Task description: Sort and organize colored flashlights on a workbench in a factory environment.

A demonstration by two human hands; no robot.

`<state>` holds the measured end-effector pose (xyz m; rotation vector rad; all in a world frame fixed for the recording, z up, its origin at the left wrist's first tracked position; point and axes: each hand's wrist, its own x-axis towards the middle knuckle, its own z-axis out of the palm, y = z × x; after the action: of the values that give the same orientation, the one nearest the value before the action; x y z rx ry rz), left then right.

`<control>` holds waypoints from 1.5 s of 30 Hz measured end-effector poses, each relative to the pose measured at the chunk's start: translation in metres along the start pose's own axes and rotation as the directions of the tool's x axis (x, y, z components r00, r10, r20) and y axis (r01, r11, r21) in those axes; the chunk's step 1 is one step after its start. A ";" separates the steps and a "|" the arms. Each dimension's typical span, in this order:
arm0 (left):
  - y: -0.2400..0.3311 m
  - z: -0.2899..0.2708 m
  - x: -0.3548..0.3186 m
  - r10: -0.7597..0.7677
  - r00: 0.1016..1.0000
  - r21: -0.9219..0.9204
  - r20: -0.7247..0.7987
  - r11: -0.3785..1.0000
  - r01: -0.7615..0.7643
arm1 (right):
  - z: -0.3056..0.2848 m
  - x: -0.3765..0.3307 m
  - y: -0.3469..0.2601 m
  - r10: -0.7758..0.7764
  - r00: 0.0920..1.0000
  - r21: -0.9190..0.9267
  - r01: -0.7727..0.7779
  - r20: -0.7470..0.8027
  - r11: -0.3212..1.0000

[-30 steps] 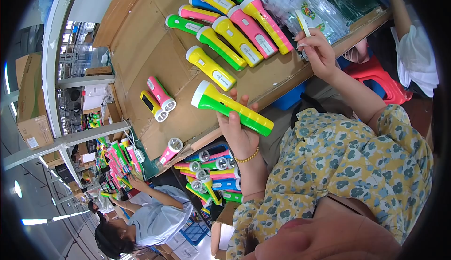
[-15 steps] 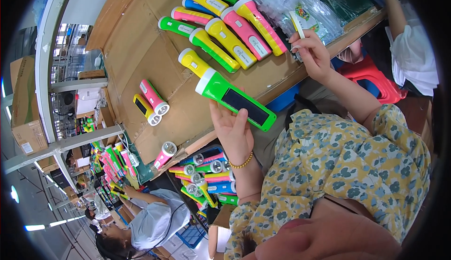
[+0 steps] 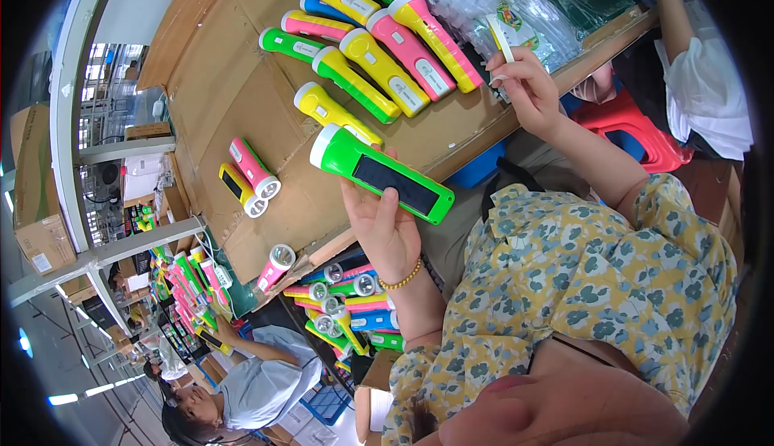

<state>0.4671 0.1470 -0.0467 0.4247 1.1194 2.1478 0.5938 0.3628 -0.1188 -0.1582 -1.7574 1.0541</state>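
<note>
My left hand (image 3: 385,232), with a beaded bracelet at the wrist, is closed round a green flashlight (image 3: 439,208). The dark rectangular panel (image 3: 395,184) on its body faces up, my thumb rests by it, and its white-rimmed head points left. In my right hand (image 3: 528,91) a slim white strip (image 3: 500,40) is pinched between fingers and thumb; its exact kind is unclear. Close to the green flashlight's head lies a yellow flashlight (image 3: 334,114). Several pink, yellow, green and blue flashlights (image 3: 384,71) lie in a group beyond my hands.
Clear plastic bags (image 3: 484,2) are heaped at the table's far right. Two flashlights (image 3: 250,173) lie apart on the cardboard-covered table (image 3: 210,107), and a pink one (image 3: 276,267) near its corner. A box below holds several more flashlights (image 3: 367,301). Co-workers (image 3: 258,373) sit nearby; a red stool (image 3: 645,135) stands right.
The whole view has shifted slightly. My left hand has moved the green flashlight a little left, its head lower and nearer level. My right hand keeps its hold on the white strip.
</note>
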 end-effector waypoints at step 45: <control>-0.017 -0.006 -0.016 -0.079 0.956 -0.627 0.281 0.739 0.245 | -0.005 0.004 -0.003 -0.082 0.994 -0.073 0.088 0.075 0.993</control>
<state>0.4821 0.1393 -0.0637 0.2272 0.2020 2.0962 0.5973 0.3664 -0.1130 -0.0932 -1.8537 0.9415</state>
